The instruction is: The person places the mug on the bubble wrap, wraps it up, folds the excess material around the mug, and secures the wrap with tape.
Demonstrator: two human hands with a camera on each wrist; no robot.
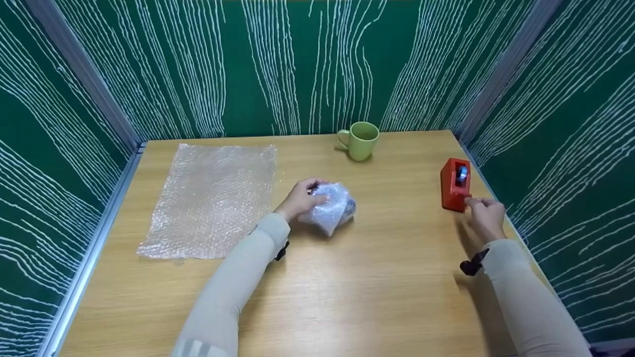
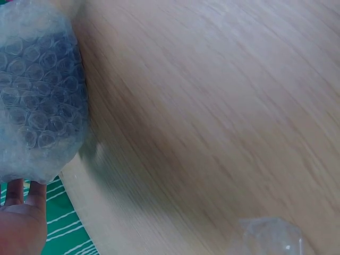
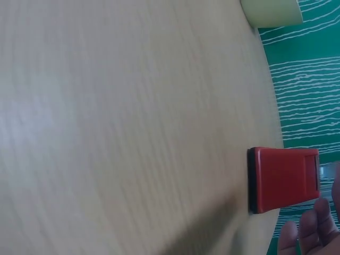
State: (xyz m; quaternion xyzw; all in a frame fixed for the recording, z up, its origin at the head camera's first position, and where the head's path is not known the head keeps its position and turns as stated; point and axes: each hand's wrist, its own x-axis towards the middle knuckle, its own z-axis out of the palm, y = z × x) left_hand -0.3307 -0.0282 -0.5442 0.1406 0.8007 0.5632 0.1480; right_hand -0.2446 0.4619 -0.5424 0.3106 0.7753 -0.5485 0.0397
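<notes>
Left hand (image 1: 299,199) grips bubble-wrapped bundle (image 1: 333,206), right hand (image 1: 487,217) at red tape dispenser (image 1: 451,188) (can't tell if pinching), so wrapping looks done, taping likely pending, green mug (image 1: 361,148) unwrapped.

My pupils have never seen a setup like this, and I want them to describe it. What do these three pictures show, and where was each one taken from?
There is no machine here, just a person's two bare hands. The wide picture comes from a camera on the head, looking down; the other two come from cameras on each wrist.

On the wooden table lie a flat sheet of bubble wrap, a green mug near the far edge, and a red tape dispenser. The left hand holds a bubble-wrapped bundle; what is inside is unclear. The right hand is at the dispenser's near end; whether it pinches any tape is hard to tell.
</notes>
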